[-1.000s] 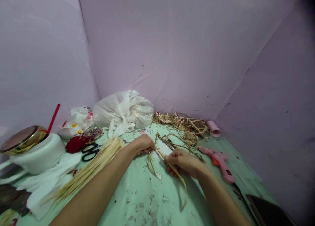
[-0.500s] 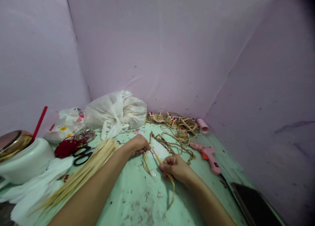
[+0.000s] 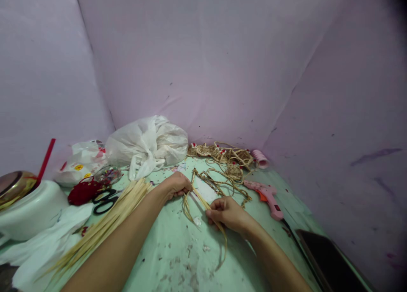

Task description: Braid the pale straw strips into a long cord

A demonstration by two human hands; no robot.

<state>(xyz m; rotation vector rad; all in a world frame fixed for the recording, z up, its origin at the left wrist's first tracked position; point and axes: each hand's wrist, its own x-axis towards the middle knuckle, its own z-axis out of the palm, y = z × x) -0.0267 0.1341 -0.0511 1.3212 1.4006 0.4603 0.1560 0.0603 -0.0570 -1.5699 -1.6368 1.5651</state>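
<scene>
A straw-coloured fibre strand (image 3: 201, 198) stretches between my two hands. At its upper end my left hand (image 3: 178, 185) is closed in a pinch, with loose fibre ends (image 3: 187, 209) hanging below the fingers. My right hand (image 3: 227, 215) pinches the strand lower down, and its tail curves over the table. A dark braided cord (image 3: 206, 178) runs from beside my left fingertips back toward the coiled cord. Under the left forearm's far side lies a bundle of dry flat strips (image 3: 117, 215). What sits right inside each pinch is hidden by the fingers.
A pink glue gun (image 3: 269, 198) lies right, near a dark flat device (image 3: 327, 258). Behind are woven cord pieces with red beads (image 3: 222, 152), a pink thread spool (image 3: 260, 159) and a white plastic bag (image 3: 148, 143). Left are black-handled scissors (image 3: 104, 204), red yarn (image 3: 84, 191) and a white pot (image 3: 38, 211).
The view has swung slightly right, so everything sits farther left in the picture. Both hands keep hold of the strand, and the right-hand tail hangs a little differently.
</scene>
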